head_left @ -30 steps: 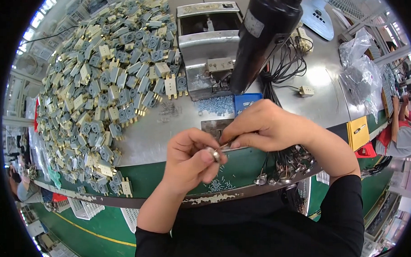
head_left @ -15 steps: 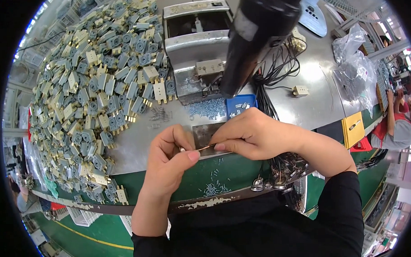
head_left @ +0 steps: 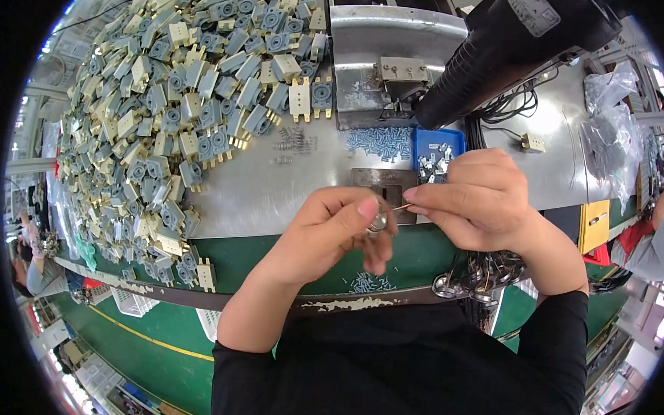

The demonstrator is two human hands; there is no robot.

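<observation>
My left hand (head_left: 333, 229) has its thumb and fingers closed around a small round shiny metal part (head_left: 378, 222); its lower fingers are blurred. A thin copper-coloured wire (head_left: 401, 207) runs from this part to my right hand (head_left: 482, 201). My right thumb and forefinger pinch the wire's other end, with the remaining fingers curled. Both hands are over the bench's front edge, just in front of a flat metal fixture plate (head_left: 360, 179). Several round metal parts on black leads (head_left: 481, 279) hang over the edge below my right wrist.
A large pile of grey and cream plug-like blocks (head_left: 190, 110) covers the left. Behind my hands are springs (head_left: 294, 141), small screws (head_left: 379, 142) and a blue tray (head_left: 458, 139) of small metal pieces. A metal press (head_left: 392, 52) and a black cylinder (head_left: 509, 47) stand beyond.
The view has shifted, so the bench things appear farther right. My left hand has turned and its lower fingers have spread downward; the round metal part now shows more. The right hand still pinches the wire.
</observation>
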